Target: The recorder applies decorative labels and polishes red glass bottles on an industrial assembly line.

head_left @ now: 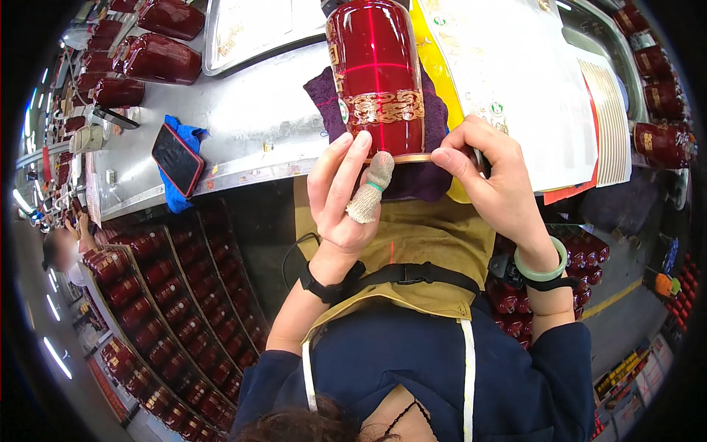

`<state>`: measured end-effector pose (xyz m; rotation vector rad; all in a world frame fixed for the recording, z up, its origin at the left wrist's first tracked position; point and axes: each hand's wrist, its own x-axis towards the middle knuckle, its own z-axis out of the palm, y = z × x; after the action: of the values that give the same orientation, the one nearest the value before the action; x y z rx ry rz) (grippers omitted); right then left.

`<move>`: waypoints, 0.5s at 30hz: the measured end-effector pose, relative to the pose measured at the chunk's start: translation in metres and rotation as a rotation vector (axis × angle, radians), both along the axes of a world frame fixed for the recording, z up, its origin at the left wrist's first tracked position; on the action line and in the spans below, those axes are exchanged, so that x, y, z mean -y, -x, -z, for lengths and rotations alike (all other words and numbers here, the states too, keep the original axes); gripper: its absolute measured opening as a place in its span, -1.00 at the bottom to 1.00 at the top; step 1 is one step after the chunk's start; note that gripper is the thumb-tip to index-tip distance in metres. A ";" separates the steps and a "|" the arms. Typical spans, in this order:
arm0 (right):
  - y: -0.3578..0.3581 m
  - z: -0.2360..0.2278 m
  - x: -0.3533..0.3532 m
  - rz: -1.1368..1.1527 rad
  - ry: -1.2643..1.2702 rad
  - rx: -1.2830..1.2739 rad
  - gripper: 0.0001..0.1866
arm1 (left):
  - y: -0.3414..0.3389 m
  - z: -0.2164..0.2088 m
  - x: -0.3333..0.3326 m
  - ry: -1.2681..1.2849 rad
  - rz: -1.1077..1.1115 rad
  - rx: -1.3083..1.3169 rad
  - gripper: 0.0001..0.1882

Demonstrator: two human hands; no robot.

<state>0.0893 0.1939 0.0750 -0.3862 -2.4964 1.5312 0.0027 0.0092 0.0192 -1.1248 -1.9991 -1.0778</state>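
A glossy dark red jar (379,66) lies on its side on a purple cloth (319,90), its near end toward me. Gold scrollwork (384,107) circles it, and thin red light lines cross its surface. Along the near edge runs a narrow gold strip (414,158). My left hand (345,193) grips the jar's near end with fingertips against it; a fabric finger cover (372,188) with a green band presses at the strip. My right hand (492,166) pinches the strip's right end between thumb and bent forefinger.
A phone (177,160) lies on a blue cloth (177,202) at the left. Printed sheets (526,88) cover a yellow sheet (434,55) at the right. A tray (261,29) and more red jars (163,59) stand behind. Racked jars (158,295) fill the lower left; a person (68,250) is beyond.
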 end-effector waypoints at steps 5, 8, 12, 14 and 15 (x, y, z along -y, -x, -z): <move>0.001 0.004 -0.002 -0.003 -0.028 -0.001 -0.79 | 0.002 0.000 0.000 -0.001 0.019 0.018 -0.65; 0.002 0.007 -0.002 0.003 -0.043 -0.026 -0.79 | 0.005 0.002 0.003 -0.019 0.016 0.046 -0.66; 0.001 -0.002 0.002 0.003 0.032 -0.007 -0.80 | 0.004 0.008 0.004 -0.077 0.006 0.111 -0.64; 0.001 -0.006 0.006 -0.007 0.059 -0.057 -0.80 | 0.003 0.010 0.007 -0.058 0.000 0.110 -0.64; 0.001 -0.008 0.006 -0.013 0.084 -0.107 -0.80 | 0.003 0.010 0.006 -0.059 0.001 0.110 -0.64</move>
<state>0.0886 0.1875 0.0827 -0.2928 -2.3645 1.6205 -0.0002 0.0029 0.0093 -1.0560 -2.0371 -1.2149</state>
